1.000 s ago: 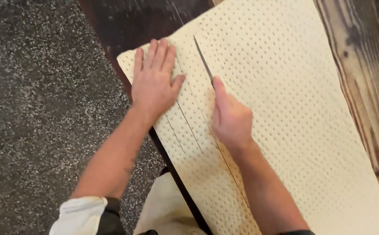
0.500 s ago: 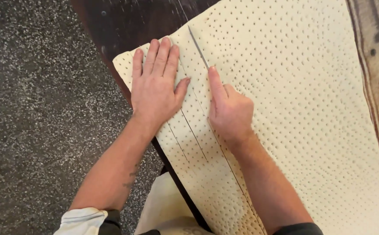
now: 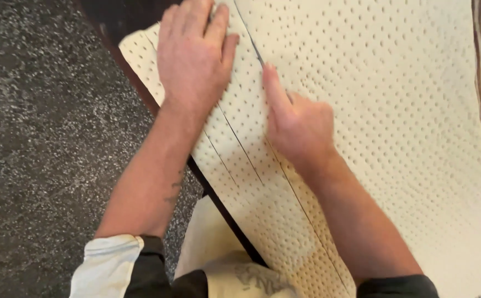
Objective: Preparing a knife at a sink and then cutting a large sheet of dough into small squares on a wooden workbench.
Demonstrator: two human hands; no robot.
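You are cutting strips from the pale dotted sheet (image 3: 373, 138) spread on the dark table (image 3: 141, 91): your right hand (image 3: 298, 124) is closed around a thin knife (image 3: 257, 51), forefinger along its spine. Your left hand (image 3: 193, 58) is lying flat and open (holding nothing) on the sheet's left strip, so keep pressing there and run the blade parallel to the earlier cut lines.

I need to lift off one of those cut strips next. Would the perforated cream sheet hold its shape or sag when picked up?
Probably sag: the cream sheet lies dead flat and looks thin and soft, like dough. The narrow cut strip under the left hand would likely stretch or tear. The right hand runs a blade through it easily.
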